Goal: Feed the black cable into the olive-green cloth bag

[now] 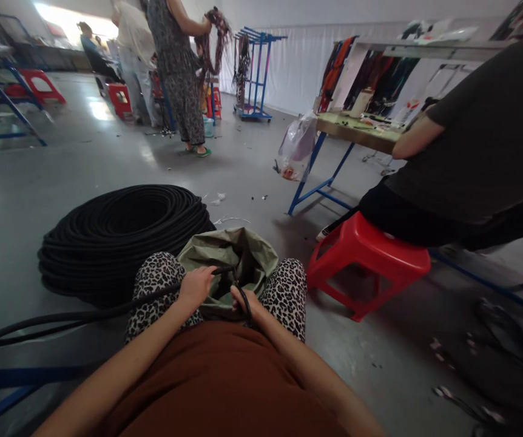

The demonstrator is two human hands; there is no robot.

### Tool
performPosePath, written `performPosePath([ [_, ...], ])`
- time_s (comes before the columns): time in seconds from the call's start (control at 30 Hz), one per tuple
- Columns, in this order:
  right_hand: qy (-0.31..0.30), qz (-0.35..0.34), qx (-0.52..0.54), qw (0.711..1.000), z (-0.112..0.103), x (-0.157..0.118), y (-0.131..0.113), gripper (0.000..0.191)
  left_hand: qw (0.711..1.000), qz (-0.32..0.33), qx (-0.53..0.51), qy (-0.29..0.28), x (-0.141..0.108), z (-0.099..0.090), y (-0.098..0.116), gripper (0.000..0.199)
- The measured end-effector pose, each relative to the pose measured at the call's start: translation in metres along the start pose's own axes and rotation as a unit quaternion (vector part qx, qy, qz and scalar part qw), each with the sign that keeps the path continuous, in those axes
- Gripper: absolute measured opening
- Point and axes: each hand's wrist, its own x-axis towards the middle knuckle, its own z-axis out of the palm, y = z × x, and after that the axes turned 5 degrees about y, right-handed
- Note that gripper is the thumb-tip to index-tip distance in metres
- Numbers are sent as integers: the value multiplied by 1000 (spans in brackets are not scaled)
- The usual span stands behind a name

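Observation:
My left hand [196,287] is closed round a thick black cord [152,298], a short end of which sticks out past the fingers. From that hand the cord runs left over my knee and bends back in a loop. In my right hand [246,303] are black-handled scissors [243,297], their blades up against the cord near its end; whether the blades are closed cannot be made out. Both hands are above an open greenish sack [261,250] between my knees. A big coil of black cord [74,243] lies on the floor to the left.
Close on the right, a person [493,133] sits on a red stool [380,258] at a worktable [357,130]. A plastic bag [296,149] hangs from the table's corner. Farther back, a standing person [177,67] holds a bundle near a blue rack [256,76]. Blue bars [25,377] are at lower left.

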Motion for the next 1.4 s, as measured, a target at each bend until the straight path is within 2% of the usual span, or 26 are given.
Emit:
performPosePath([
  [0.27, 6, -16, -33, 999, 0, -4, -5, 42, 1000, 3, 16, -26, -1, -2, 3, 36],
  [0.53, 8, -4, -53, 999, 0, -2, -4, 39, 998, 17, 44, -51, -1, -2, 2, 36],
  [0.73, 2, 0, -59, 998, 1, 4, 1, 39, 998, 26, 40, -50, -2, 1, -1, 35],
  [0.93, 28, 23, -54, 998, 4, 3, 1, 41, 997, 20, 37, -60, -2, 3, 0, 35],
  [1.4, 49, -14, -114, 992, 3, -1, 1, 48, 996, 1, 47, -76, 2, 5, 3, 35],
])
